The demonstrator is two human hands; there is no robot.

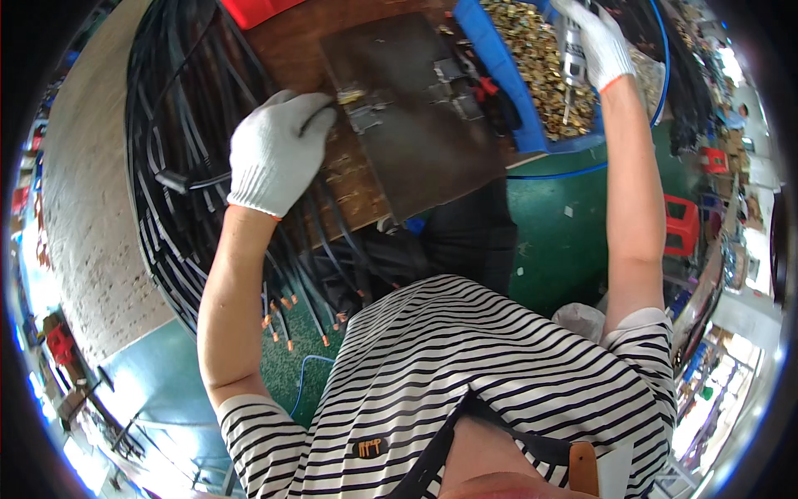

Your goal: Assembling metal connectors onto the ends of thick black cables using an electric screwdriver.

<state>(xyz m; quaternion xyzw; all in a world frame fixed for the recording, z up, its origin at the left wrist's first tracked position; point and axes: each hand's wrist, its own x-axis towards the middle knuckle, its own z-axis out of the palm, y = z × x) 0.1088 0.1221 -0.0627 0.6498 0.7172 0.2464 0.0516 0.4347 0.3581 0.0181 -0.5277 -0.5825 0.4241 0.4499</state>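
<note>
My left hand (278, 154), in a white knit glove, is at the left edge of a dark flat board (407, 91). Its fingers are curled together, and whatever they pinch is hidden. Small metal fittings (363, 116) sit on the board beside those fingertips. At the upper right, my right hand (607, 50), gloved in white too, grips a silver power screwdriver (573, 62). The tool's thin bit points down over a blue bin (504, 75) filled with small brass-coloured parts (532, 46).
A thick bundle of black cables (179, 125) covers the table's left side, several with bare copper ends (287, 320) hanging near my lap. A red bin (258, 8) stands at the far edge. A blue hose (565, 172) loops below the blue bin. A red stool (680, 224) is at right.
</note>
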